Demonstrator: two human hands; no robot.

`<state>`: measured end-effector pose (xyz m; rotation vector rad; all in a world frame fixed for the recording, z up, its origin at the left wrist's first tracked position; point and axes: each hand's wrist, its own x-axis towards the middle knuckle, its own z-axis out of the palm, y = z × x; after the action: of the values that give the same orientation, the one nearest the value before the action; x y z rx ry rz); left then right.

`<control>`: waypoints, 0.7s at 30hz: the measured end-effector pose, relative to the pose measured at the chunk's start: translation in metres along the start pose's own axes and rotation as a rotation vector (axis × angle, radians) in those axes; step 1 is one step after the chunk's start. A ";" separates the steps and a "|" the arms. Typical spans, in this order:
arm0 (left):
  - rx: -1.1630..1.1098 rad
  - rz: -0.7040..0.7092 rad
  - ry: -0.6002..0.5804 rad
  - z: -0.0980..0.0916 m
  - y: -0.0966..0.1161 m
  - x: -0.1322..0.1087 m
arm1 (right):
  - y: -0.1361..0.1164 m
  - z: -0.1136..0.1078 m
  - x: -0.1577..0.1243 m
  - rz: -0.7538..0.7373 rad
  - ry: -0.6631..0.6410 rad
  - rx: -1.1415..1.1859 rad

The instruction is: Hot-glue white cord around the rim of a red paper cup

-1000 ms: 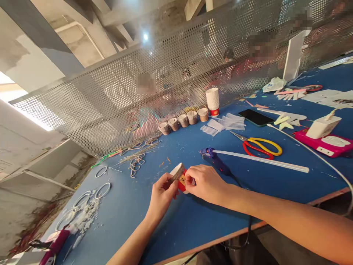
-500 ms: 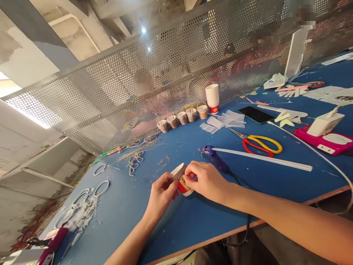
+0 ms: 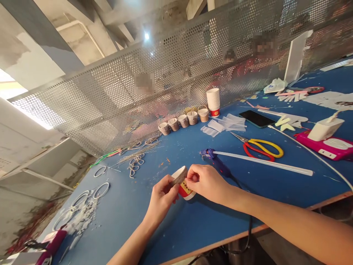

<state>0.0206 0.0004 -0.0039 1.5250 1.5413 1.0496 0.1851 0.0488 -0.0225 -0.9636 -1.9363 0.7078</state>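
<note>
A: Room?
B: Bare concrete ceiling [image 3: 124,14]. A mesh screen [image 3: 96,95] backs the work area; blurred figures show behind it.
A: Surface?
B: Blue tabletop [image 3: 118,224], strewn with scraps. To the right lie a glue gun [image 3: 217,162], scissors [image 3: 261,147] and, farther back, a phone [image 3: 257,118]. A stack [image 3: 213,102] of unwrapped cups stands near the screen. To the left, white rings [image 3: 101,190] lie loose.
A: Hands?
B: Left hand [image 3: 163,195] curled around the workpiece, thumb on its wrapped band. Right hand [image 3: 204,183] with thumb and fingertips pinched together, apparently on twine; the strand itself is hidden.
A: Workpiece?
B: 1 cup [image 3: 186,192], tilted, between the 2 hands, near the tabletop's front edge. Contact with the surface: cannot tell.
A: Progress?
B: Judged part done. Twine [image 3: 179,177] bands the upper wall; the red lower wall is bare. 5 wrapped cups [image 3: 183,120] stand in a row before the screen, judged finished or nearly so.
</note>
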 end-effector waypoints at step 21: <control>0.064 0.051 -0.026 -0.002 -0.006 0.005 | -0.006 -0.006 0.002 0.106 -0.099 0.046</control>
<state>0.0158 0.0052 -0.0078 1.6230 1.5389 1.0134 0.1876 0.0476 -0.0146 -1.0256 -1.9567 0.8713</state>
